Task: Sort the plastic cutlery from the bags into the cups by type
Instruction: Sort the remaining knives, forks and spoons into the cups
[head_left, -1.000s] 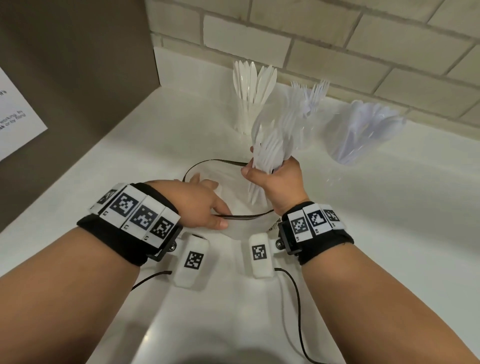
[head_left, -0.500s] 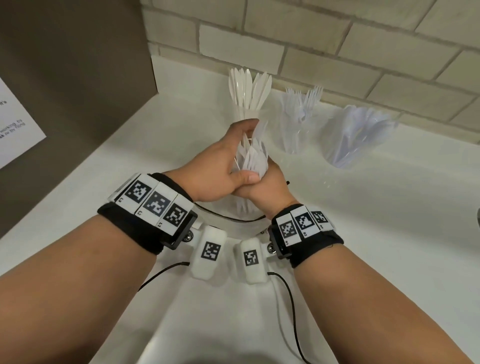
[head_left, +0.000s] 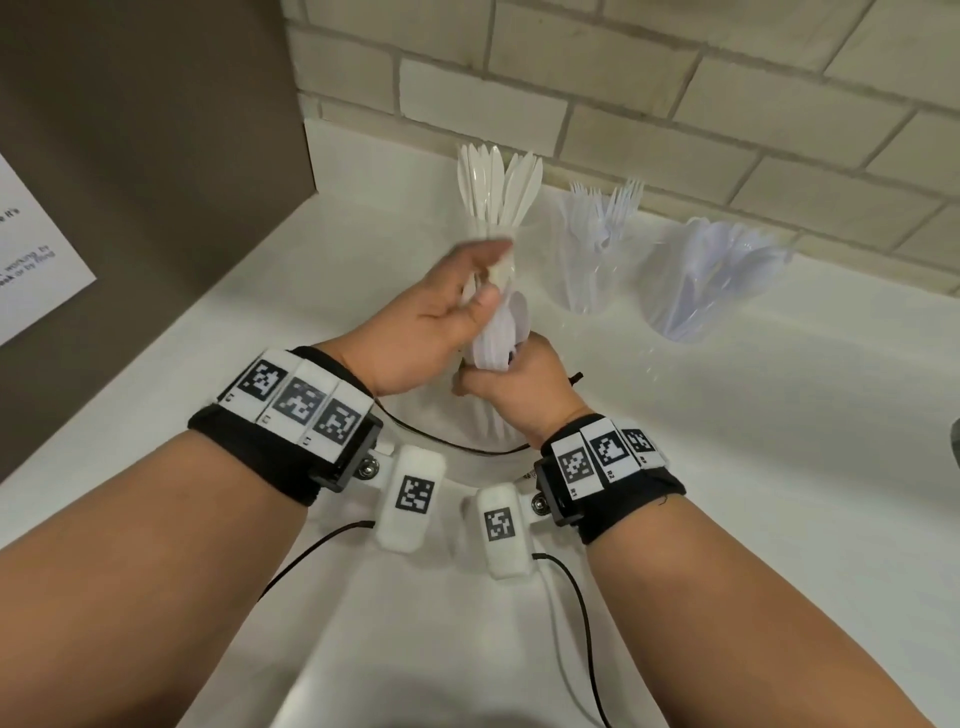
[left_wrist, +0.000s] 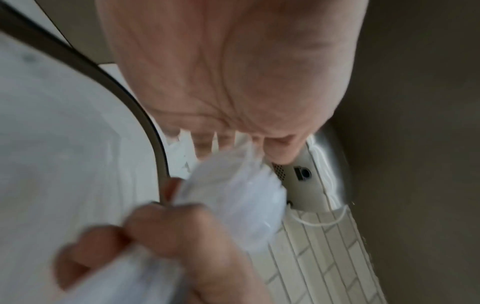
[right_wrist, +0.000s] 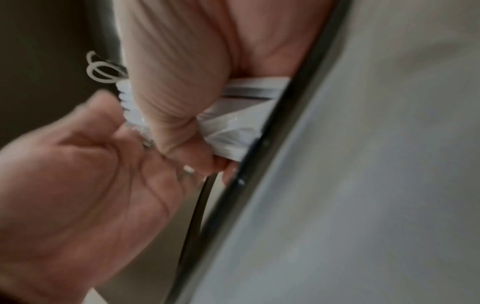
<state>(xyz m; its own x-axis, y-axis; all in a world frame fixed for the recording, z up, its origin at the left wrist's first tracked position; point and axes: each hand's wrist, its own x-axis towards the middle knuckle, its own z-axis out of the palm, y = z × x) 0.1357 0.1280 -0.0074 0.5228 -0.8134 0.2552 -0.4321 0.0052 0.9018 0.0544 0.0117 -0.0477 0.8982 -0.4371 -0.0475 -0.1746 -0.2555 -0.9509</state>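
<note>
White counter (head_left: 727, 467) by a brick wall (head_left: 623, 78) holds three cups, of knives (head_left: 498, 187), forks (head_left: 608, 208) and spoons (head_left: 727, 260), while the right hand (head_left: 519, 384) grips a spoon bunch (head_left: 501, 332) and the left hand (head_left: 431, 317) pinches its top.

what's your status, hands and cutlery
Right hand grips spoon bundle over the bag. Left hand on its top, thumb pressing. Spoon cup far right, path clear.

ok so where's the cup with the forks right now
In the head view the fork cup stands at the back of the counter by the brick wall, the middle of three, between the knife cup and the spoon cup.
</note>
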